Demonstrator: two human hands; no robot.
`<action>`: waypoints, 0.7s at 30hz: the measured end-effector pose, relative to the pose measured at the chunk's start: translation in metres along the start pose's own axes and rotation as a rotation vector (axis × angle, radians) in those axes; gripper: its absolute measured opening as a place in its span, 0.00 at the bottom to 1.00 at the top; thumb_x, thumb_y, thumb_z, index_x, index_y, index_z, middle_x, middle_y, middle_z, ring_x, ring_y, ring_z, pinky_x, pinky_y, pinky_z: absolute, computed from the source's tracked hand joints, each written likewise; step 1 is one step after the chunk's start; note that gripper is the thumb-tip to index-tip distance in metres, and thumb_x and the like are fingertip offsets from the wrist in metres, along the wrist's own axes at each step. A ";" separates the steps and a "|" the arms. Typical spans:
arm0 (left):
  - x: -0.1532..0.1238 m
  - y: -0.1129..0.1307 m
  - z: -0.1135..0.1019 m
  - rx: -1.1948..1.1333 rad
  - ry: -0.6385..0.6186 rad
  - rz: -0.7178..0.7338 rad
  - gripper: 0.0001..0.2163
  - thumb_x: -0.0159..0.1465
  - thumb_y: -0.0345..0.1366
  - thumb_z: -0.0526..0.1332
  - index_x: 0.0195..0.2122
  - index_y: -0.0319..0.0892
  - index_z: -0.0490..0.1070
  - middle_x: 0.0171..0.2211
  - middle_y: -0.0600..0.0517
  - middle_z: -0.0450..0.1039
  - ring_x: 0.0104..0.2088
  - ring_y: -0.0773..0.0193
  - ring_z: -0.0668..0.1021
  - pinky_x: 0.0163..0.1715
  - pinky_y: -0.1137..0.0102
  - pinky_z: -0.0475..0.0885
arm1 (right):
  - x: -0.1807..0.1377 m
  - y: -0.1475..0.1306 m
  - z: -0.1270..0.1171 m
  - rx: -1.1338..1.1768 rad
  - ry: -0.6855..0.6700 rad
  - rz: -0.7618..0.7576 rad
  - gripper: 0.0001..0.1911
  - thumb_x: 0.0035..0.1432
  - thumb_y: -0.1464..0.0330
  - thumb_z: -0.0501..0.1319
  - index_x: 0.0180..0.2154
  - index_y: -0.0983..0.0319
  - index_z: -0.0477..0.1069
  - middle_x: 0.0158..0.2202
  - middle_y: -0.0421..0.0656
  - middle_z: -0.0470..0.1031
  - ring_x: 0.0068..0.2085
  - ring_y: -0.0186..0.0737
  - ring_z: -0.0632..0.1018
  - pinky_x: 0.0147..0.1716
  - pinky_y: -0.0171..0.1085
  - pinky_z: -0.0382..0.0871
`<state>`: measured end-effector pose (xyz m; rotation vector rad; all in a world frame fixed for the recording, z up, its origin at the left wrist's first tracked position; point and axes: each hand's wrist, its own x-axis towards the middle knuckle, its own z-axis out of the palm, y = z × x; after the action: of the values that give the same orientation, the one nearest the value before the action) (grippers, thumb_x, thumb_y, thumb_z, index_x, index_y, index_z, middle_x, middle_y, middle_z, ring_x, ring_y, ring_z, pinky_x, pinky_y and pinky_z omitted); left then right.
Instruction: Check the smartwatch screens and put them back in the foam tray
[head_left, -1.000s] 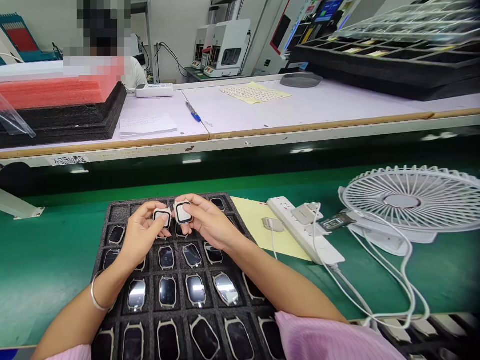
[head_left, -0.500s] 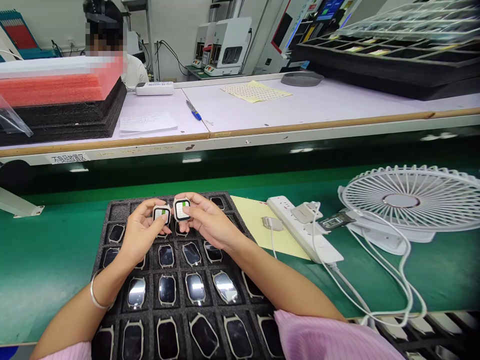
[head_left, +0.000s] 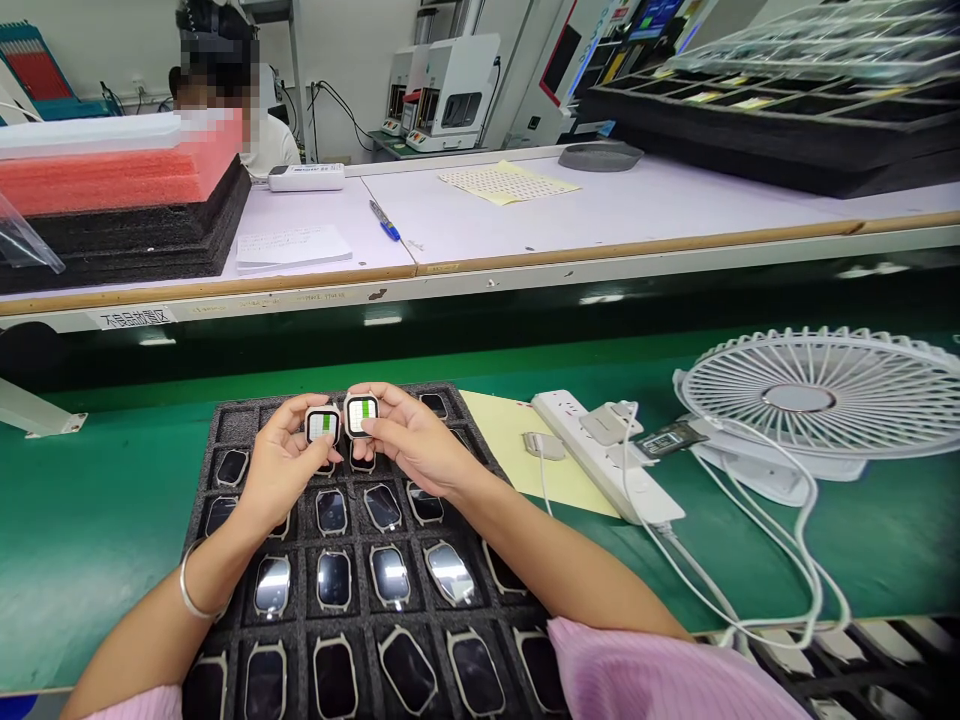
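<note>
My left hand grips a smartwatch without a strap, its thumb on the lower part of the lit screen. Right beside it, my right hand holds a second smartwatch, the thumb at the screen's lower right edge. Both screens are lit with a white grid and a green block. Below the hands lies a black foam tray with several rows of dark-screened watch bodies, such as one watch in the middle. Hands and forearms hide part of the tray.
To the right, a white power strip with chargers rests on yellow paper, next to a white fan and loose white cables. A raised shelf runs behind, carrying foam stacks and a pen. A person sits beyond it.
On both watch screens, the green block looks larger or shifted within the white grid. My hands stay nearly in place, and the view has shifted slightly.
</note>
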<state>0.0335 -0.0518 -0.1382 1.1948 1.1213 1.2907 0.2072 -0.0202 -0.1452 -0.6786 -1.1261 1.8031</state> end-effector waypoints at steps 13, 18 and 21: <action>0.000 -0.001 0.001 -0.034 -0.031 0.013 0.21 0.52 0.29 0.68 0.48 0.43 0.69 0.46 0.50 0.74 0.27 0.71 0.79 0.32 0.73 0.77 | 0.001 0.001 -0.001 0.033 0.015 -0.010 0.19 0.52 0.71 0.67 0.47 0.60 0.69 0.33 0.38 0.73 0.27 0.33 0.77 0.27 0.34 0.69; -0.001 -0.002 0.001 -0.047 -0.060 0.001 0.23 0.51 0.28 0.68 0.49 0.44 0.69 0.48 0.49 0.73 0.28 0.71 0.79 0.33 0.73 0.77 | 0.004 0.000 -0.003 0.116 0.035 0.026 0.13 0.58 0.63 0.65 0.44 0.60 0.71 0.33 0.40 0.73 0.24 0.33 0.76 0.25 0.34 0.68; -0.001 -0.002 0.001 -0.061 -0.073 0.001 0.24 0.51 0.27 0.68 0.49 0.44 0.68 0.48 0.50 0.73 0.30 0.70 0.80 0.35 0.73 0.77 | 0.004 0.000 -0.004 0.122 0.040 0.027 0.13 0.57 0.64 0.66 0.43 0.60 0.71 0.34 0.40 0.74 0.25 0.34 0.77 0.25 0.34 0.69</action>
<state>0.0347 -0.0529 -0.1405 1.1880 1.0220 1.2640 0.2083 -0.0148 -0.1470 -0.6573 -0.9764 1.8567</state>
